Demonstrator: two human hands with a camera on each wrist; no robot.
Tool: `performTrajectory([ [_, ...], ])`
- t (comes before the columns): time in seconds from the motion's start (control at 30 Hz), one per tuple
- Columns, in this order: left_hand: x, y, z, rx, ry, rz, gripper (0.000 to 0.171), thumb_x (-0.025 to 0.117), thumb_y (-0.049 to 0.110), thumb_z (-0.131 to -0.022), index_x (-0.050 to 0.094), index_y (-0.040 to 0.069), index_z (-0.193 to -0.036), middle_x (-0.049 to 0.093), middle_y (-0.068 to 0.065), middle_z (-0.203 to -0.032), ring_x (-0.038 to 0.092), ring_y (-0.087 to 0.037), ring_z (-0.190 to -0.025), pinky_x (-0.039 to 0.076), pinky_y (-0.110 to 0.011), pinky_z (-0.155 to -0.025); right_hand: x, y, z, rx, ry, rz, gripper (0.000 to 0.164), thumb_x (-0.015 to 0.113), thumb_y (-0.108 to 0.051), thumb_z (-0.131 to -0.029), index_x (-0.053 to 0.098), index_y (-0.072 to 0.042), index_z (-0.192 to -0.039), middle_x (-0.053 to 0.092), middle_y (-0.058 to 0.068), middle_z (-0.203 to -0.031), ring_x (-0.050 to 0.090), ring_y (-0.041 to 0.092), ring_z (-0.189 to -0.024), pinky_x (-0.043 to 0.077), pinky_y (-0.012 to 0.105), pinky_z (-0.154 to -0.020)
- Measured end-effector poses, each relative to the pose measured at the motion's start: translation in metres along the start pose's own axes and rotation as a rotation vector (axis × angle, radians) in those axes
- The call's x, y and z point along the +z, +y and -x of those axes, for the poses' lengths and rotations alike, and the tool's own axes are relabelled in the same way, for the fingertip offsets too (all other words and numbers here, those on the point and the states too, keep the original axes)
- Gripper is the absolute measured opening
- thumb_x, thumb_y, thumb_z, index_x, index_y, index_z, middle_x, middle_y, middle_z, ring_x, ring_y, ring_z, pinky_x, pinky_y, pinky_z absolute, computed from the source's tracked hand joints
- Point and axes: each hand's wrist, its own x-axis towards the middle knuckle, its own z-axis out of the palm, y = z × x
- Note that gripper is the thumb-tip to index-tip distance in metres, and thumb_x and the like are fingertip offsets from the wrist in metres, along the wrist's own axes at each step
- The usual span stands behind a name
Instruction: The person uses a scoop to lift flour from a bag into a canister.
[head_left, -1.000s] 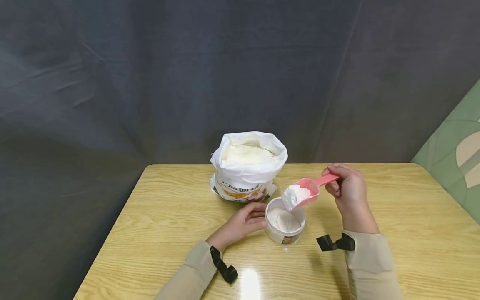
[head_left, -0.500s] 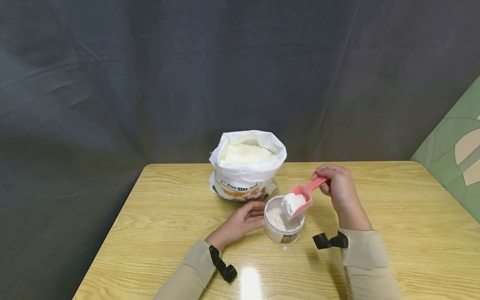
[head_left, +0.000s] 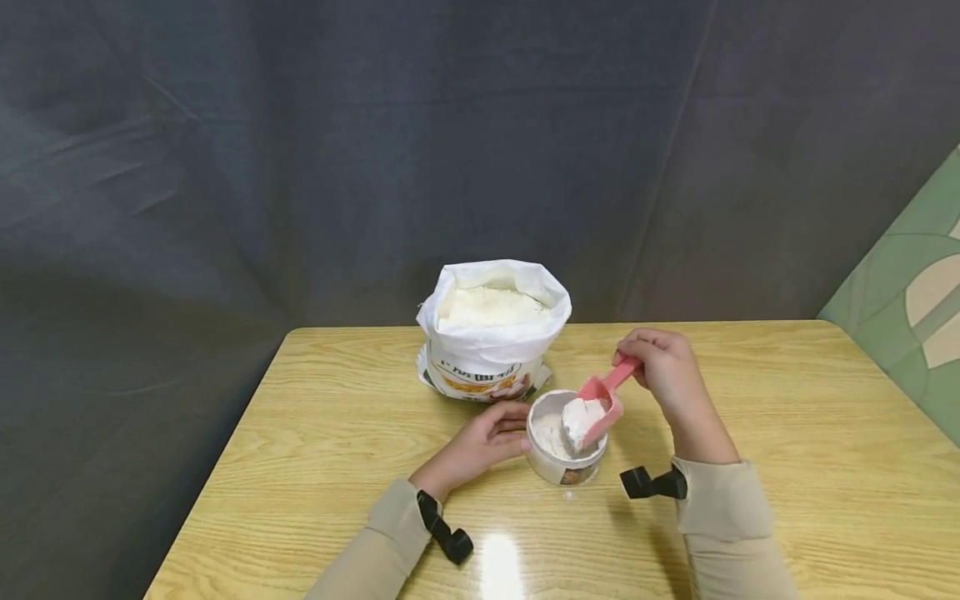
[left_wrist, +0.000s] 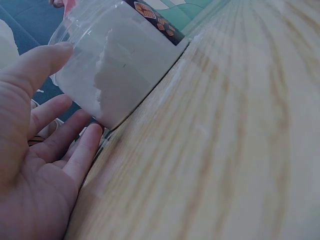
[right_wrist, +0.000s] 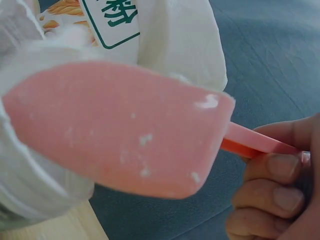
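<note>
A pink scoop (head_left: 615,410) heaped with white powder (head_left: 581,419) tilts down over the mouth of a small round plastic tub (head_left: 545,465). My right hand (head_left: 663,371) grips the scoop's handle, fingers curled round it in the right wrist view, where the scoop's underside (right_wrist: 120,130) fills the middle. The tub, partly filled with white powder, stands on the table. At its left side, my left hand (head_left: 483,446) touches the tub wall with thumb and fairly straight fingers; in the left wrist view the thumb (left_wrist: 42,62) lies against the clear wall.
Behind the tub stands a white bag (head_left: 491,354) with printed labelling, its top rolled open and full of pale powder. A dark curtain (head_left: 465,150) hangs beyond the wooden table (head_left: 330,400). A green patterned surface (head_left: 900,275) borders the right side.
My right hand has moved left and tipped the scoop lower, bringing its tip into the tub's mouth. The left hand has stayed at the tub's side.
</note>
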Motion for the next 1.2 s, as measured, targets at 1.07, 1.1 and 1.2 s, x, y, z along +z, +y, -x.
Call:
performTrajectory([
  [1.07, 0.0, -0.002, -0.001, -0.001, 0.014, -0.002, 0.051, 0.067, 0.007, -0.098, 0.047, -0.001, -0.144, 0.049, -0.016, -0.147, 0.051, -0.03, -0.133, 0.046, -0.03, -0.111, 0.005, -0.015, 0.016, -0.229, 0.07, 0.377, 0.032, 0.049, -0.01, -0.101, 0.067, -0.001, -0.077, 0.057, 0.007, -0.066, 0.047, 0.022, -0.062, 0.039, 0.029, -0.054],
  [1.1, 0.0, -0.002, -0.001, -0.002, 0.013, -0.003, 0.051, 0.067, 0.007, -0.098, 0.047, -0.001, -0.144, 0.049, -0.016, -0.147, 0.051, -0.03, -0.133, 0.046, -0.03, -0.111, 0.005, -0.015, 0.016, -0.232, 0.079, 0.379, 0.032, 0.049, -0.01, -0.101, 0.068, -0.001, -0.077, 0.057, 0.007, -0.066, 0.047, 0.022, -0.063, 0.039, 0.029, -0.055],
  [1.2, 0.0, -0.004, -0.001, 0.001, 0.008, -0.001, 0.051, 0.066, 0.007, -0.099, 0.047, -0.001, -0.145, 0.048, -0.017, -0.147, 0.051, -0.031, -0.134, 0.046, -0.03, -0.111, 0.002, -0.015, 0.016, -0.237, 0.104, 0.377, 0.031, 0.05, -0.01, -0.101, 0.068, -0.001, -0.077, 0.057, 0.006, -0.067, 0.047, 0.021, -0.064, 0.039, 0.028, -0.055],
])
